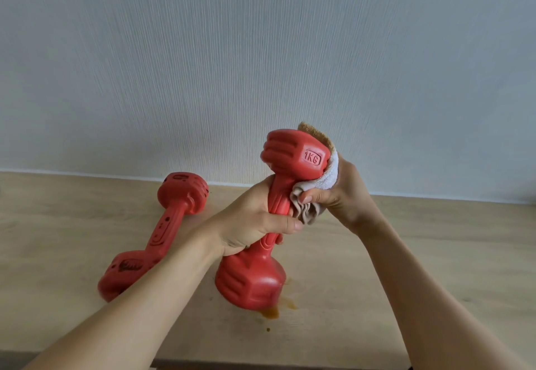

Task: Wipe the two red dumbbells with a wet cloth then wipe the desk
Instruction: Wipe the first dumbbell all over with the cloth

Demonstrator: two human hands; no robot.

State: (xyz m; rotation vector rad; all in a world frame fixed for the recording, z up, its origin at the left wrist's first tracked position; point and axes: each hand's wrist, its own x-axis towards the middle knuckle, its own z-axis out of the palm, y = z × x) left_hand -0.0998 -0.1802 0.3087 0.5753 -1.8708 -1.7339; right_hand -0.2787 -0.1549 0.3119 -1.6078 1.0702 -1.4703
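Wooden desk (pixel 435 253), two red dumbbells, left hand (pixel 255 219) grasping upright dumbbell (pixel 278 210), right hand (pixel 333 192) clutching one cloth (pixel 316 184)

The upper head of the upright red dumbbell (pixel 293 155) bore the raised, framed marking "1KG"; nothing else could be read.

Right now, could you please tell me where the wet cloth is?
In the head view, the cloth is right of centre, gripped by the right hand and pressed against the top end of the upright dumbbell.
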